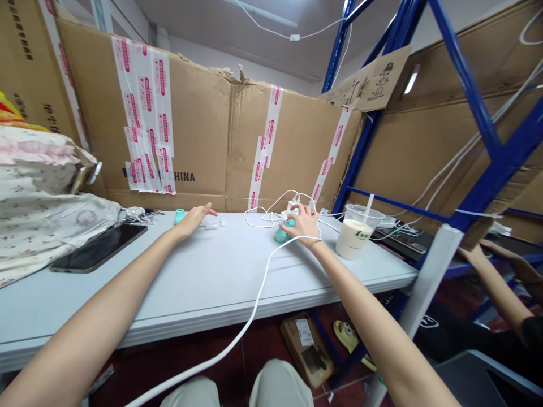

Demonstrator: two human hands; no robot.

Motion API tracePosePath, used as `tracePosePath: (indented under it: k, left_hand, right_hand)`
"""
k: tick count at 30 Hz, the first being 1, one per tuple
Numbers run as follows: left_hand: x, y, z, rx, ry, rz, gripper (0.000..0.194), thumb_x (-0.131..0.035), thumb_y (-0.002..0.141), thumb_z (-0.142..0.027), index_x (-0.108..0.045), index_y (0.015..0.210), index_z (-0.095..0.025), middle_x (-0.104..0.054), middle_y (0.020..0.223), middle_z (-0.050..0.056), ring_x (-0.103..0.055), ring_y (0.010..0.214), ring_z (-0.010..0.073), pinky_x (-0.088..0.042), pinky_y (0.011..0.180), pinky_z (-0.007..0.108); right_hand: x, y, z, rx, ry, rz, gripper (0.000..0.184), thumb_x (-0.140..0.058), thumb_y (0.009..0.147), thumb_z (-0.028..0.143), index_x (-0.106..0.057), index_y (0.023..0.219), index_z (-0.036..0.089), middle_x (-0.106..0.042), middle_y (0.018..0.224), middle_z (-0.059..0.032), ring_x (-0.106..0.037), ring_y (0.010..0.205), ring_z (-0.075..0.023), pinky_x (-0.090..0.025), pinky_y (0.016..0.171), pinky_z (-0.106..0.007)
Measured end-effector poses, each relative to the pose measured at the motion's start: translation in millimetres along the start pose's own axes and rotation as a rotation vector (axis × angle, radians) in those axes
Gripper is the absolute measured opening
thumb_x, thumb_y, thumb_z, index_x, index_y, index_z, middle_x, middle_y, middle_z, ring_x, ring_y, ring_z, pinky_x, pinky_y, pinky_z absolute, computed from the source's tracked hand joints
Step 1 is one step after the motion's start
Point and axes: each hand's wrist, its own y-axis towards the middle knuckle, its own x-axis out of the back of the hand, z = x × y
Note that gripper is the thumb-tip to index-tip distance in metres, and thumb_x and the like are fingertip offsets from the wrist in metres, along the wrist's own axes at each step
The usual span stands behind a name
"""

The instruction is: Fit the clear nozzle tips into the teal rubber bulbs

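My right hand [306, 222] is closed around a small teal bottle-like thing [281, 233] with a white upper part, near the back of the white table [229, 265]. Its exact kind is hard to make out behind my fingers. My left hand [193, 221] hovers or rests toward the back left, fingers stretched out and holding nothing visible. Just left of it stands a teal piece [179, 215], partly covered by the hand. Close to the left fingertips lie a clear slim piece [211, 226] and a small whitish cap-like piece [223, 223].
A plastic cup of milky drink [355, 233] with a straw stands right of my right hand. A white cable [258, 294] crosses the table's front edge. On the left lie a phone [99, 249] and a flowered cloth [38, 198]. Cardboard [199, 130] walls the back. Another person's arm [494, 282] shows far right.
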Motion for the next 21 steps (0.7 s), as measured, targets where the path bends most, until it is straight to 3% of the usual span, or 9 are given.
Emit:
tracePosePath:
  k: [8,14,19,21]
  left_hand:
    - [1.5,-2.1,2.0,0.01,-0.078,0.039,0.08,-0.003,0.079,-0.067,-0.067,0.09,-0.021,-0.063,0.103,0.008,-0.051,0.099,0.0253,-0.037,0.091,0.044]
    - [2.3,-1.6,0.4,0.0,-0.054,0.023,0.076,-0.004,0.084,-0.06,-0.067,0.089,-0.019,-0.064,0.101,0.008,-0.053,0.097,0.0236,-0.035,0.093,0.041]
    - [10.5,-0.3,15.7,-0.096,0.27,-0.018,0.056,-0.03,0.081,-0.062,-0.063,0.093,-0.018,-0.061,0.102,0.009,-0.049,0.1,0.0254,-0.034,0.093,0.04]
    - [11.3,-1.4,21.9,-0.139,0.398,-0.024,0.052,-0.04,0.077,-0.062,-0.06,0.1,-0.018,-0.059,0.104,0.009,-0.047,0.101,0.0256,-0.036,0.09,0.039]
  right_hand:
    - [1.3,7.5,-2.9,-0.039,-0.005,0.044,0.033,-0.051,0.076,0.05,-0.069,0.081,0.023,-0.05,0.117,-0.0072,-0.036,0.111,-0.0291,-0.023,0.091,-0.05]
    - [4.6,12.6,0.6,-0.08,0.135,-0.003,0.032,-0.056,0.073,0.051,-0.065,0.095,0.03,-0.05,0.121,-0.0049,-0.035,0.115,-0.0303,-0.007,0.097,-0.063]
    - [13.7,10.0,52.0,-0.195,0.272,-0.226,0.025,-0.049,0.08,0.039,-0.062,0.099,0.029,-0.048,0.121,-0.005,-0.036,0.115,-0.0275,-0.01,0.098,-0.058]
    - [10.6,10.1,81.8,-0.092,0.303,-0.238,0.023,-0.048,0.081,0.03,-0.061,0.1,0.028,-0.05,0.118,-0.0039,-0.038,0.113,-0.0237,-0.014,0.1,-0.049]
